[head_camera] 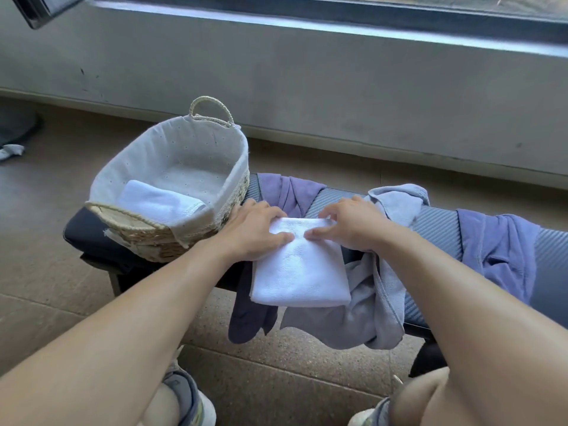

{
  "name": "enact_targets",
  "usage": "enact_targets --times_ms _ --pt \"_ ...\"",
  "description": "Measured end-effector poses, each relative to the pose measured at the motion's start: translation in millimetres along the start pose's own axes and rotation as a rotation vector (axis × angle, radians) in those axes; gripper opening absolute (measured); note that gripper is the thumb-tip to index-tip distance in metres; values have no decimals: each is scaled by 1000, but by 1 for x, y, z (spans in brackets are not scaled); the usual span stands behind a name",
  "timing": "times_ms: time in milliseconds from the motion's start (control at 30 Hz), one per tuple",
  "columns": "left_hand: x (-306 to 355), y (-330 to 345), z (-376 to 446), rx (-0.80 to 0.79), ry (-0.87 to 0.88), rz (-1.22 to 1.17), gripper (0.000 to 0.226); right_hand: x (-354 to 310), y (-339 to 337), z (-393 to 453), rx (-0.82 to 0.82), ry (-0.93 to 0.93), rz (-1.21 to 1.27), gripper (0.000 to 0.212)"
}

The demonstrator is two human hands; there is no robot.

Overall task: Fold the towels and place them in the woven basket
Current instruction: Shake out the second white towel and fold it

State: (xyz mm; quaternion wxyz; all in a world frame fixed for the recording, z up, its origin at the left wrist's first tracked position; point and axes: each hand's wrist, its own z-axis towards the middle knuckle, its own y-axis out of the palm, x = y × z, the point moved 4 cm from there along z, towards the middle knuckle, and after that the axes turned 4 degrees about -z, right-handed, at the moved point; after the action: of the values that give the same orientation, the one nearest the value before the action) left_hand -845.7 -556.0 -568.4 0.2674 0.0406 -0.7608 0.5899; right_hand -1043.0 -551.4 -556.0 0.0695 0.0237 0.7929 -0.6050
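A folded white towel [299,269] lies on the dark bench [436,224], its near end hanging over the front edge. My left hand [253,230] grips the towel's far left corner, fingers on top. My right hand [350,224] grips the far right corner, thumb and fingers curled at the edge. The woven basket [233,192] with a white cloth lining stands on the bench's left end, touching my left hand's side. One folded white towel [159,202] lies inside it.
A grey towel [378,302] drapes over the bench under my right wrist. A purple towel [498,250] hangs further right, and another purple one [289,192] lies behind my hands. A dark cloth [249,318] hangs below. A concrete wall stands beyond. My shoes show at the bottom.
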Motion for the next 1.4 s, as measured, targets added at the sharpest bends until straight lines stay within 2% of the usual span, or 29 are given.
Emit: enact_targets --times_ms 67,200,300,400,533,667,833,933,1033,1133,1267,1333,1400 --pt "2 -4 1 -3 -2 -58 44 -1 2 6 -64 -4 5 70" --pt "5 -14 4 39 -23 -230 53 -4 -3 5 -153 -19 54 64" --pt "7 -18 1 -17 -58 -242 43 -4 -12 -2 -185 -31 181 53" --pt "9 -24 -7 -90 -98 -256 39 -5 -20 -12 -224 -78 421 50" --pt "16 -43 -21 -79 -83 -386 44 -5 -27 -30 -316 -173 827 41" --pt "25 -64 -37 2 -9 -597 39 2 -48 -43 -164 -208 1022 42" --pt "33 -75 -44 242 150 -677 39 3 -66 -57 235 -268 1102 31" --pt "34 -67 -47 355 282 -555 40 0 -61 -63 372 -316 965 31" --pt "26 -45 -55 335 324 -408 37 0 -43 -70 389 -304 592 37" --pt "20 -20 -69 197 367 -283 36 -4 -18 -85 215 -311 346 44" --pt "14 8 -94 -65 478 -67 44 -9 12 -107 -38 -429 -17 37" --pt "14 13 -101 -69 491 -35 47 -11 14 -114 -76 -461 -59 35" --pt "18 7 -102 24 404 -143 37 -14 8 -114 -24 -439 -25 27"
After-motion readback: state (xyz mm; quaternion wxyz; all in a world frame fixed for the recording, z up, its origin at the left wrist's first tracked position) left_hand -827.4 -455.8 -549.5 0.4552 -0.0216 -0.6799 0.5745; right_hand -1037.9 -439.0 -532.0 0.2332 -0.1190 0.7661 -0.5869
